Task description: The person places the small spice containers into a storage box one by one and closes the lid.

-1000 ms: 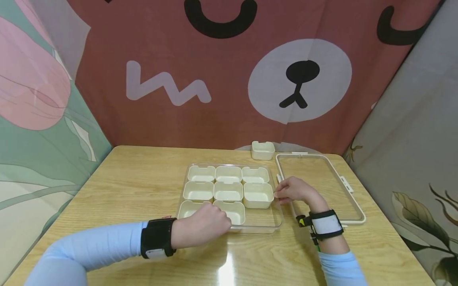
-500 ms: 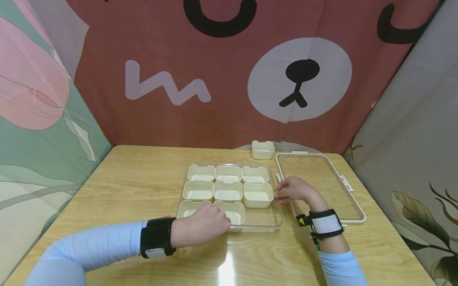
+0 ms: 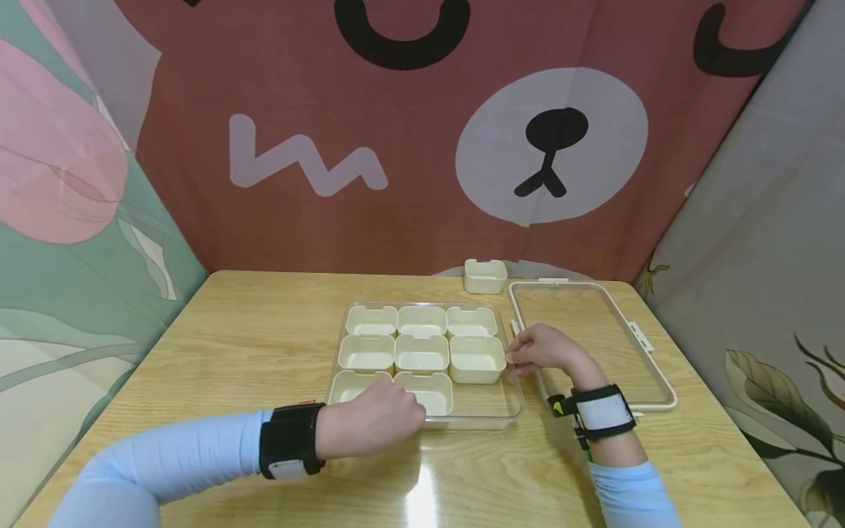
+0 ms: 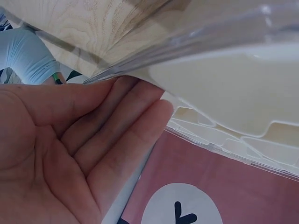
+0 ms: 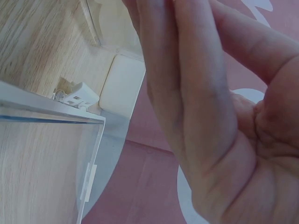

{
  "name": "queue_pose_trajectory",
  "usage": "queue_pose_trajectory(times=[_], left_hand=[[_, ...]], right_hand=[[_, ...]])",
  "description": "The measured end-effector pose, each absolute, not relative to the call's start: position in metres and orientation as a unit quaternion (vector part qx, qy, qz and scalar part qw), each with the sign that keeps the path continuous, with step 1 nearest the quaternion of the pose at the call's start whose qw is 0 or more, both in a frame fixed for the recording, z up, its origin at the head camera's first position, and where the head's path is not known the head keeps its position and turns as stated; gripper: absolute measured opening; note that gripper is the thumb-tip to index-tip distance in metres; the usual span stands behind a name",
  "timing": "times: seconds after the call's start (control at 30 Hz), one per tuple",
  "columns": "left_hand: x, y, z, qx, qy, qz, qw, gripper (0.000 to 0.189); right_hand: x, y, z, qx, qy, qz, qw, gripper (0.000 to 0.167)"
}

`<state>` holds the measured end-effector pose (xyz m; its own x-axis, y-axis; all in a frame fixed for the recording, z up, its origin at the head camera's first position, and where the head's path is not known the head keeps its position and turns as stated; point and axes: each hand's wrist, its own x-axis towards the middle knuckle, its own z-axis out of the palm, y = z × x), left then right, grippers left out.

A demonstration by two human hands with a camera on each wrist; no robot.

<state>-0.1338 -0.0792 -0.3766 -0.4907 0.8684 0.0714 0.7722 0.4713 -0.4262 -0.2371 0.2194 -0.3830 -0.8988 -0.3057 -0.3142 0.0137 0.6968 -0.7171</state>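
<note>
A clear plastic storage box (image 3: 488, 422) stands mid-table with several small cream bins (image 3: 422, 354) in rows inside it. Its front right corner holds no bin. My left hand (image 3: 372, 418) grips the box's front wall, thumb outside and fingers reaching in beside a front-row bin (image 4: 219, 88). Over the right rim, my right hand (image 3: 544, 349) pinches the box's edge, close against the middle-row right bin (image 3: 477, 361). Its fingertips run out of the right wrist view, so their exact contact is hidden.
The box's clear lid (image 3: 630, 405), with a cream frame and side clips, lies to the right, beneath my right wrist. One loose cream bin (image 3: 485, 279) stands at the table's back edge. Printed curtains (image 3: 297, 235) close off the back and both sides.
</note>
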Motion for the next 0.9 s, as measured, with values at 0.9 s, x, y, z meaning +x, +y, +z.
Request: queue_pose_trajectory(times=[0.9], left_hand=[[-0.1355, -0.0751, -0.3703, -0.492, -0.851, 0.144, 0.114, 0.016]], right_hand=[[-0.2398, 0.2213, -0.3857, -0.081, 0.896, -0.384, 0.21, 0.018]])
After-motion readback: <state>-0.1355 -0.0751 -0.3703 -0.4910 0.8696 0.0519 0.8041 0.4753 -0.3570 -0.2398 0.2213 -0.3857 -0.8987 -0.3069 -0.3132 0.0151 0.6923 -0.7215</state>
